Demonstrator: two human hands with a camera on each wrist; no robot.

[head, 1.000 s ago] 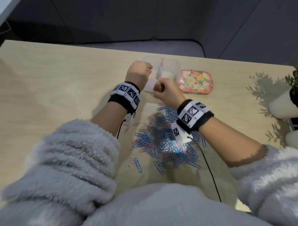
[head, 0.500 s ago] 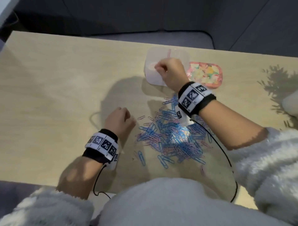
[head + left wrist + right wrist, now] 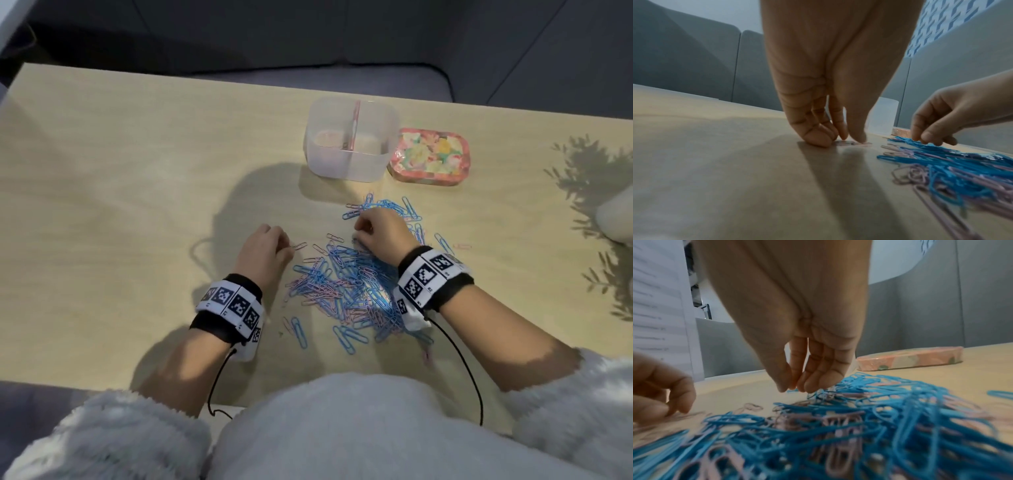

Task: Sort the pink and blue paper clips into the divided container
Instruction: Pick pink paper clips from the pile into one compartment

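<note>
A mixed pile of pink and blue paper clips [image 3: 349,284] lies on the wooden table in front of me. The clear divided container [image 3: 352,164] stands beyond it, with pink clips in its left compartment [image 3: 327,138]. My left hand [image 3: 289,247] is at the pile's left edge. In the left wrist view its thumb and curled fingers [image 3: 851,139] pinch a lone pink paper clip [image 3: 856,143] lying flat. My right hand [image 3: 358,233] is on the pile's far side. Its thumb and fingertips [image 3: 795,386] pinch together on a clip whose colour I cannot tell.
A floral pink lid [image 3: 430,156] lies right of the container. A white pot [image 3: 616,219] stands at the table's right edge. Stray clips [image 3: 298,330] lie near my body. Bare tabletop [image 3: 120,205] stretches to the left.
Both hands have come back from the container to the pile, the left first, the right within the last half second. Each now has its fingertips down on the clips.
</note>
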